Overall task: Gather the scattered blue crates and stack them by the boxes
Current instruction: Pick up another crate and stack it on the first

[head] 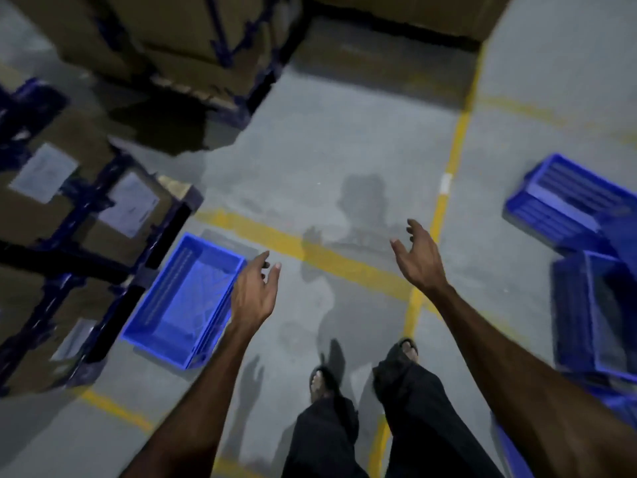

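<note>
A blue crate (182,301) stands upright on the grey floor at the left, right beside the cardboard boxes (86,208) on dark blue pallets. My left hand (255,294) hovers just right of that crate's rim, fingers apart and empty. My right hand (418,257) is raised over the floor's middle, also open and empty. At the right edge lie more blue crates: one tilted crate (565,198) further back, another crate (596,315) on its side nearer me.
More stacked cardboard boxes (193,39) stand at the back left and along the back. Yellow floor lines (348,267) cross under my hands. My legs and sandalled feet (324,381) are at the bottom centre. The frame is motion-blurred.
</note>
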The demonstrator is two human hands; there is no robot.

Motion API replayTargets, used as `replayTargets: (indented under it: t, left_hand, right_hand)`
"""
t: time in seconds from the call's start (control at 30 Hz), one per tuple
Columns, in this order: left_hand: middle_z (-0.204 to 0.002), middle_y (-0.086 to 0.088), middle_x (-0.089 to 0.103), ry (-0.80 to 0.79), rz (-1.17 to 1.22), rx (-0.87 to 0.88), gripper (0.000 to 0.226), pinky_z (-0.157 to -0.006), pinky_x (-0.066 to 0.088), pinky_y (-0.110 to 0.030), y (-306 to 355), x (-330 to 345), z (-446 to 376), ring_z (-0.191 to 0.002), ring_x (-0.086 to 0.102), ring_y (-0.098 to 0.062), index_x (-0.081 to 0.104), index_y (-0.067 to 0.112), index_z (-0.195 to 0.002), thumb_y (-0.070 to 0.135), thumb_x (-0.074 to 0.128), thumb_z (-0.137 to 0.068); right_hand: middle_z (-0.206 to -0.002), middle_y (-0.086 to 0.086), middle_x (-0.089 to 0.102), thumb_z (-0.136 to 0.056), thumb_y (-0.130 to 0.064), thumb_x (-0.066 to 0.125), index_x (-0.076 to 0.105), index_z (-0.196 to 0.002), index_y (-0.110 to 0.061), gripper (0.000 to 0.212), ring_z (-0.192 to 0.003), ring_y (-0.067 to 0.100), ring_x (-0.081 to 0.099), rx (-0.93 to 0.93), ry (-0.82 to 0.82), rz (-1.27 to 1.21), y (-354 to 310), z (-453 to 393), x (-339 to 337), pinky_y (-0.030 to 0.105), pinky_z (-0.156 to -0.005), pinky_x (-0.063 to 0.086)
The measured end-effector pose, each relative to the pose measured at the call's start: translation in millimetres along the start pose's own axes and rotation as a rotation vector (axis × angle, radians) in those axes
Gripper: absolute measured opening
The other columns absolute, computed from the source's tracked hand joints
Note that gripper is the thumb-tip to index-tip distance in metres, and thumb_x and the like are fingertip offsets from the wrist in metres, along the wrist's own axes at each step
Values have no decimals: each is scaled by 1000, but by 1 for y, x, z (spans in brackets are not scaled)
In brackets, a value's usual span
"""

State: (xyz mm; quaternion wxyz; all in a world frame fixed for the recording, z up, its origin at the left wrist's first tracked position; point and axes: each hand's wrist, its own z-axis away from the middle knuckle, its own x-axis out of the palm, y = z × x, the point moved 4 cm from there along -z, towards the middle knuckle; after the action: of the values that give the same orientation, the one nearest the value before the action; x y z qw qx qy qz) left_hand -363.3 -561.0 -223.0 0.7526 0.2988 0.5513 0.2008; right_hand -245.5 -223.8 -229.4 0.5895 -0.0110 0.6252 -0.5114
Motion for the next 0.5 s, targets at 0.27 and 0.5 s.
replayTargets:
  t: [0.27, 0.5]
  left_hand:
    - [-118, -3, 71, -214, -60, 382, 49, -90, 56, -45, 160, 100, -20, -90, 68, -23, 59, 17, -141, 46, 54, -102]
    - [-122, -2, 71, -342, -96, 623, 49, -90, 56, -44, 301, 196, 35, -95, 69, -21, 58, 19, -143, 47, 54, -103]
  right_hand:
    - [-147, 12, 55, -99, -37, 60, 41, -153, -14, 61, -133, 33, 54, 372, 348, -153, 136, 75, -146, 49, -110, 44]
    - [-143, 9, 58, -99, -37, 61, 42, -153, -15, 61, -127, 30, 58, 532, 547, -269, 229, 150, -246, 47, -106, 47]
